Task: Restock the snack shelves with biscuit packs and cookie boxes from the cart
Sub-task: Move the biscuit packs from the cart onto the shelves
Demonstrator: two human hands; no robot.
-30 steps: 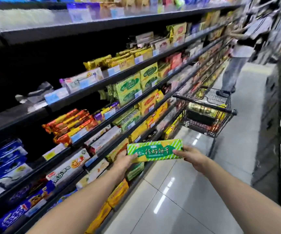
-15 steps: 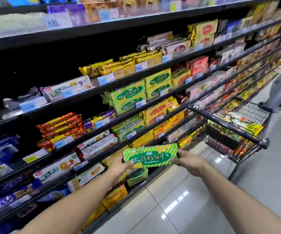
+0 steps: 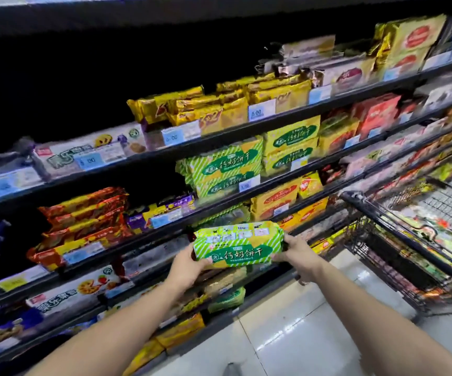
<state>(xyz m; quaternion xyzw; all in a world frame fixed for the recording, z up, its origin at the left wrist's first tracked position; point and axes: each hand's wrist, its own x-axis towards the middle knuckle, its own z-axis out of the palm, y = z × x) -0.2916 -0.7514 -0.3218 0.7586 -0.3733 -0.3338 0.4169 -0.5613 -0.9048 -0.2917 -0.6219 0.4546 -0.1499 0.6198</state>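
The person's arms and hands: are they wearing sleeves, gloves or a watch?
No sleeves show anywhere in the picture. The left hand and right hand show no gloves or watch; a small pale band under the right may be a ring.

The green-striped biscuit pack (image 3: pixel 239 246) between the fingers (image 3: pixel 200 264) is wrapped in glossy plastic film, crinkled along its top. Well above the fingers, the gold packs (image 3: pixel 219 107) shine like metallic foil. Right of the fingers, the cart (image 3: pixel 398 232) is black-coated metal wire. Below them, the floor tiles (image 3: pixel 301 335) are smooth and glossy.
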